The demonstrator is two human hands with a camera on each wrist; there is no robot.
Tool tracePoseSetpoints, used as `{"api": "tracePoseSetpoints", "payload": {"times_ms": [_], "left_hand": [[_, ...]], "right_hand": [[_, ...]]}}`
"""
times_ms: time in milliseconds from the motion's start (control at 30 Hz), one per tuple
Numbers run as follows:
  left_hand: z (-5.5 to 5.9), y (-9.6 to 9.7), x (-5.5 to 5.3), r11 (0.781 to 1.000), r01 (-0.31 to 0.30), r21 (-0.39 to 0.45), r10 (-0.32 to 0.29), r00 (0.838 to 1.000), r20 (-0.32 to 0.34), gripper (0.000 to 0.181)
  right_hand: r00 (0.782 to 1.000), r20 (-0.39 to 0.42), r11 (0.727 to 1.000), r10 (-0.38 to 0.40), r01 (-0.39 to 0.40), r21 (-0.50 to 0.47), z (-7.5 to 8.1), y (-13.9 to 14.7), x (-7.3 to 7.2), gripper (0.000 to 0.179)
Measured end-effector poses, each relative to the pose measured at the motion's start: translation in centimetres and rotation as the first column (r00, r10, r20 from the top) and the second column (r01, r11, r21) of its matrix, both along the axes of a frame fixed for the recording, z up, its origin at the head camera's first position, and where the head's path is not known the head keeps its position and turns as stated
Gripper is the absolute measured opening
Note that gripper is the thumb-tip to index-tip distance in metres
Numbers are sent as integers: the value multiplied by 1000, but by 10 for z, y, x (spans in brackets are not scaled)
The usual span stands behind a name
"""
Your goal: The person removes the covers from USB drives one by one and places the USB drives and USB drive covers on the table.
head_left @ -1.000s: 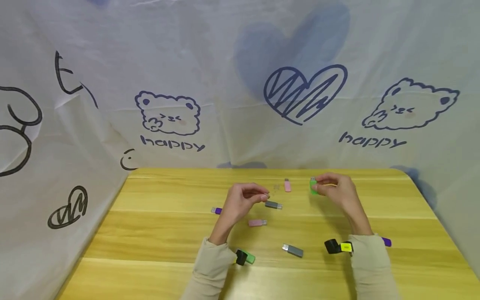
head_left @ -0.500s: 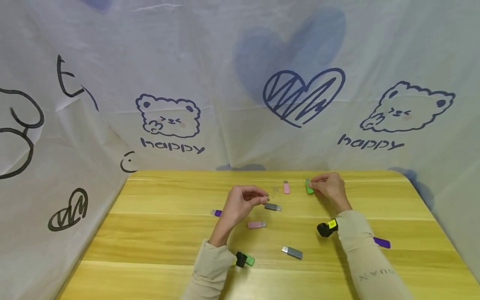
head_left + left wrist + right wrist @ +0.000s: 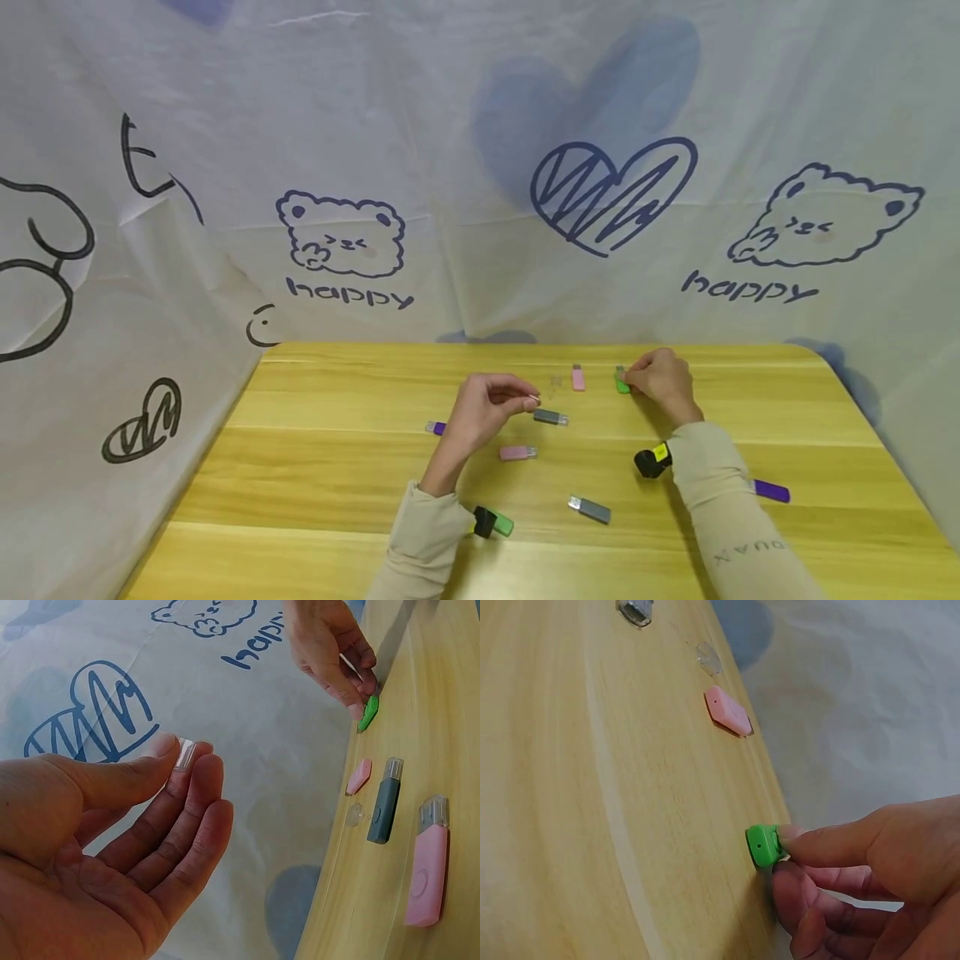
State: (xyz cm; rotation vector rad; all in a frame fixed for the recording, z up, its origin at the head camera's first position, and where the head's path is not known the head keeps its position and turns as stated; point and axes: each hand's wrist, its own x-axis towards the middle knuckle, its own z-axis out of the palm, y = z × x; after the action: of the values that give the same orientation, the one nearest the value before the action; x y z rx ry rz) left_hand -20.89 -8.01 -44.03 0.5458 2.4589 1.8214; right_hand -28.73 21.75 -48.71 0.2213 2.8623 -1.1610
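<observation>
Between thumb and index finger, my left hand (image 3: pixel 483 407) pinches a small clear plastic cap (image 3: pixel 186 754), held up above the table. My right hand (image 3: pixel 663 383) has reached the far side of the table and pinches a green USB flash drive (image 3: pixel 763 846) by its edges. That drive is down at the wood surface, its metal plug pointing to the back. Left of it lies a pink USB flash drive (image 3: pixel 578 378) without a cap. A dark grey USB flash drive (image 3: pixel 385 801) with a clear cap on lies just beyond my left fingertips in the head view.
Clear loose caps (image 3: pixel 555 383) lie beside the uncapped pink drive. Nearer are another pink drive (image 3: pixel 517 453), a grey drive (image 3: pixel 590 509) and a green drive (image 3: pixel 502 523). Purple drives lie left (image 3: pixel 438 428) and right (image 3: pixel 771 491). A printed cloth hangs behind the table (image 3: pixel 300 467).
My right hand has moved slightly left and lowered the green flash drive from above the table onto the surface. The left hand stays in place with the clear cap.
</observation>
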Motion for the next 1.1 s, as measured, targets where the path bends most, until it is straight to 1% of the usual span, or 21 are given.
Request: {"api": "tracePoseSetpoints", "payload": {"times_ms": [133, 267, 333, 400, 533, 567, 633, 733, 800, 967, 1033, 1100], "left_hand": [[-1, 3, 1, 1000, 7, -2, -7, 1000, -5, 7], [-2, 4, 1, 1000, 12, -3, -12, 1000, 3, 7], [-2, 5, 1, 1000, 18, -2, -18, 1000, 4, 8], [-1, 5, 0, 1000, 17, -7, -16, 1000, 5, 8], [1, 5, -2, 1000, 4, -24, -4, 1000, 10, 8], [2, 6, -3, 1000, 3, -27, -3, 1000, 12, 8], [1, 8, -4, 999, 9, -30, -9, 1000, 12, 8], [-1, 10, -4, 999, 24, -39, -24, 1000, 6, 8], [-2, 11, -3, 998, 24, -49, -24, 1000, -1, 7], [-6, 13, 0, 997, 21, -79, -22, 1000, -19, 7], [-8, 17, -1, 994, 35, -99, -38, 999, -34, 7], [-9, 24, -4, 990, 54, -128, -60, 997, -39, 8]], "right_hand": [[1000, -22, 1000, -8, 9, 27, 2, 3, 5, 28], [999, -52, 1000, -13, 14, 8, 10, 5, 18, 31], [998, -60, 999, -10, 7, -38, 17, 4, 26, 32], [998, -68, 994, 19, -26, -104, 24, 2, 33, 32], [992, -83, 967, 91, -108, -230, 38, -4, 51, 30], [990, -93, 961, 108, -128, -245, 41, -5, 56, 30], [987, -116, 955, 113, -140, -262, 46, -6, 67, 29], [982, -157, 953, 101, -141, -268, 51, -5, 83, 29], [981, -171, 949, 91, -137, -283, 54, -4, 92, 29], [987, -142, 936, 81, -124, -330, 57, 2, 110, 32], [988, -131, 937, 80, -120, -329, 57, 5, 115, 32], [989, -128, 939, 74, -112, -326, 58, 10, 119, 33]]}}
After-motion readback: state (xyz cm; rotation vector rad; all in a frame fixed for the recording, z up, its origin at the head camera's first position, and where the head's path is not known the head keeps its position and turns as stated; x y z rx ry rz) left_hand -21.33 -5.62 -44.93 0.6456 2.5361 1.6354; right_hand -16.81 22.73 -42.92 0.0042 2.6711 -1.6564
